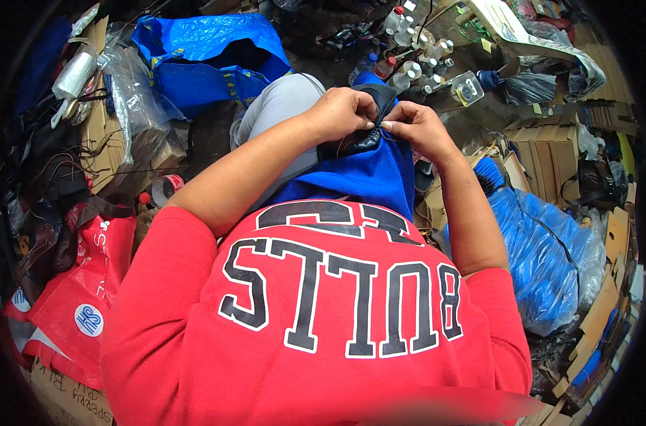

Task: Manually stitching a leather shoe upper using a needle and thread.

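Here, the black leather piece [361, 144] lies over the blue cloth [351, 179], long axis running near-left to far-right, between left hand [338, 113] and right hand [422, 133], both pinched closed on its middle.

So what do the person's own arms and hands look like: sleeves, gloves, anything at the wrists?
Short red sleeves, with both forearms bare. The left hand and right hand are ungloved; no watch or bracelet shows on either wrist.
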`<act>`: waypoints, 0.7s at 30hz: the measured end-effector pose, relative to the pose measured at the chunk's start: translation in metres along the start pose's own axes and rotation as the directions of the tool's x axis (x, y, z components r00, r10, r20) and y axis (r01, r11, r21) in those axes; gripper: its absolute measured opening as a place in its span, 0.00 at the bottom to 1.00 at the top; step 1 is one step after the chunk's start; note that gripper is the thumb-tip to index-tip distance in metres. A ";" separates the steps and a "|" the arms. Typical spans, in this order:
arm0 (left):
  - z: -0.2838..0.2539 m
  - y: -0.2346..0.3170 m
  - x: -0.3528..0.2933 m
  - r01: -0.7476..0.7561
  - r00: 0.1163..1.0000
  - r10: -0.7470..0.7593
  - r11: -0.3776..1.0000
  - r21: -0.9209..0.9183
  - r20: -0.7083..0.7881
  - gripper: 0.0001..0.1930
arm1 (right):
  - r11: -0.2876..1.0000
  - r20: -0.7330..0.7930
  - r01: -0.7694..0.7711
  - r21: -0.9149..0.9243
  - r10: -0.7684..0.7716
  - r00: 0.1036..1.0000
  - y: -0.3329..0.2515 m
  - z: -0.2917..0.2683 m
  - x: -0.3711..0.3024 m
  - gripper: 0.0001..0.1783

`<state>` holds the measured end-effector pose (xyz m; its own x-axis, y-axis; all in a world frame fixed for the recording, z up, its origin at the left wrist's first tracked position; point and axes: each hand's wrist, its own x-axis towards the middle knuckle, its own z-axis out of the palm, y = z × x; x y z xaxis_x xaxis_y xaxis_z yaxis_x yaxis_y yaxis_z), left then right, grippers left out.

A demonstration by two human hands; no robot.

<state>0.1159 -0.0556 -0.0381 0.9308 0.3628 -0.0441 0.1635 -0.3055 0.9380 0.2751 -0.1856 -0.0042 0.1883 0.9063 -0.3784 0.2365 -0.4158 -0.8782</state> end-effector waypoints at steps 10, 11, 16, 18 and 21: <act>-0.016 0.005 -0.015 -0.033 0.999 0.038 0.981 0.189 -0.020 0.06 | 0.991 -0.087 0.061 0.116 -0.051 0.995 0.021 -0.016 -0.016 0.08; -0.015 0.008 -0.014 -0.042 0.999 0.042 0.977 0.209 0.005 0.06 | 0.997 -0.090 0.071 0.035 -0.067 0.994 0.023 -0.014 -0.018 0.08; -0.012 0.017 -0.011 -0.046 0.998 0.034 0.970 0.237 0.056 0.08 | 0.994 -0.083 -0.049 0.097 0.057 0.995 0.020 -0.022 -0.038 0.10; -0.013 0.019 -0.011 -0.081 0.995 0.062 0.956 0.283 0.075 0.08 | 0.995 -0.116 0.086 0.042 -0.081 0.990 0.011 -0.034 -0.038 0.10; -0.011 0.021 -0.010 -0.099 0.992 0.065 0.935 0.340 0.110 0.08 | 0.954 -0.253 0.156 -0.255 -0.221 0.942 0.001 -0.049 -0.027 0.08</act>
<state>0.1066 -0.0562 -0.0139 0.9697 0.2435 -0.0205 0.1720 -0.6209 0.7648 0.3168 -0.2142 0.0194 0.3660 0.9264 -0.0883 0.4981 -0.2752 -0.8223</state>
